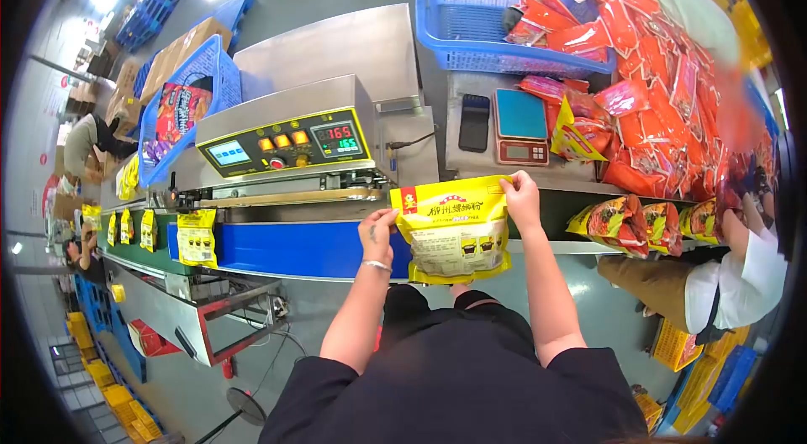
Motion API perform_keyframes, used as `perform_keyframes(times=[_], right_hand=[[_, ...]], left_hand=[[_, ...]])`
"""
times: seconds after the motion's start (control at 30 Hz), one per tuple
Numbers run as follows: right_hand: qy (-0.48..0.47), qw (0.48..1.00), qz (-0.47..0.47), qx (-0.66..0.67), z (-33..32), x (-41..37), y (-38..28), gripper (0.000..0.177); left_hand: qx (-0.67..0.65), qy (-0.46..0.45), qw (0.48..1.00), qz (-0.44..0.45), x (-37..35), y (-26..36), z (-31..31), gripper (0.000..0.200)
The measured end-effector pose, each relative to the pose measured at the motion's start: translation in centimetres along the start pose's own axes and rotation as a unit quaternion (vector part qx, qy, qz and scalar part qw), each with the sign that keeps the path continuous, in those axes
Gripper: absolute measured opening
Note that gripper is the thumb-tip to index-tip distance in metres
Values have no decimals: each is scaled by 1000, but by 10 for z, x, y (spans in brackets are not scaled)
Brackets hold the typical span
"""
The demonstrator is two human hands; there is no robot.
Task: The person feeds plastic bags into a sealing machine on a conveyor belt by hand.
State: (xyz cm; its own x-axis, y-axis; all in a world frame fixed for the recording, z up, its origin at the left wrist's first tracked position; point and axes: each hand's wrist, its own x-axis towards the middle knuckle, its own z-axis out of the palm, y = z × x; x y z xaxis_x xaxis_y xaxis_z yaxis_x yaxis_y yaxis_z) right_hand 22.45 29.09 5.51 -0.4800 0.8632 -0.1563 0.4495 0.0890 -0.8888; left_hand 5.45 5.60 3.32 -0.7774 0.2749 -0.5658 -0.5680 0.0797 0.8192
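Yellow bag (pixel 456 234), mid-frame: left hand (pixel 379 230) and right hand (pixel 524 202) pinch it near its top corners, apparently straightening it; the next move likely calls for a level top.

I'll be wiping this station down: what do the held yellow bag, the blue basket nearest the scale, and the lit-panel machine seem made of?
Yellow bag: probably plastic film, glossy, given its highlights and creases.
Blue basket: likely smooth moulded plastic, from its slotted walls.
Machine: satin metal, perhaps stainless steel, from its grey sheen.
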Motion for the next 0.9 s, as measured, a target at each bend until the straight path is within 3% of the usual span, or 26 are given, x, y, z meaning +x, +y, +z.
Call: perform_keyframes(times=[0.1,0.2,0.33,0.4,0.43,0.5,0.53,0.57,0.6,0.63,0.67,0.7,0.73,0.77,0.8,0.83,0.87,0.9], right_hand=[[5,998,1,-70,21,9,16,19],[-61,980,37,-187,51,8,-1,22],[-108,984,7,-144,103,0,-27,21],[-103,990,-49,-85,140,-1,-21,19],[-114,990,-66,-53,157,-2,-18,17],[-117,989,-91,-3,163,-12,-34,16],[-162,982,-48,88,156,-15,-37,16],[-208,961,-8,183,142,-16,-42,17],[-160,969,-67,177,110,-16,-49,17],[-116,970,-126,171,70,-20,-58,16],[-41,977,-197,73,19,-25,-67,17],[20,984,-168,54,-32,-32,-74,20],[111,966,-233,-25,-78,-31,-55,30],[154,974,-165,-7,-130,-44,-56,30],[224,916,-237,-233,-174,-46,-36,29],[201,881,-185,-387,-213,-59,-21,30],[160,863,-113,-466,-238,-72,1,32],[160,862,-112,-467,-242,-80,7,32]], left_hand=[[14,25,999,-36,23,-6,-13,15],[-47,38,997,-39,39,-3,-42,15],[-8,73,996,-43,55,23,-96,10],[75,29,997,-12,85,21,-142,11],[62,66,996,-22,95,23,-153,10],[25,-4,1000,-9,110,32,-186,17],[120,31,992,36,109,46,-204,14],[102,104,978,149,85,61,-195,9],[245,206,882,346,91,61,-204,9],[140,212,893,372,57,79,-161,10],[171,159,892,388,42,79,-124,12],[201,109,887,402,25,75,-85,14],[-4,-83,937,339,-8,61,-19,13],[247,-94,906,332,-57,73,42,16],[275,-147,882,354,-70,43,79,21],[227,-260,895,283,-84,9,117,32],[313,-346,794,389,-97,-2,148,34],[310,-366,751,453,-107,-16,173,39]])
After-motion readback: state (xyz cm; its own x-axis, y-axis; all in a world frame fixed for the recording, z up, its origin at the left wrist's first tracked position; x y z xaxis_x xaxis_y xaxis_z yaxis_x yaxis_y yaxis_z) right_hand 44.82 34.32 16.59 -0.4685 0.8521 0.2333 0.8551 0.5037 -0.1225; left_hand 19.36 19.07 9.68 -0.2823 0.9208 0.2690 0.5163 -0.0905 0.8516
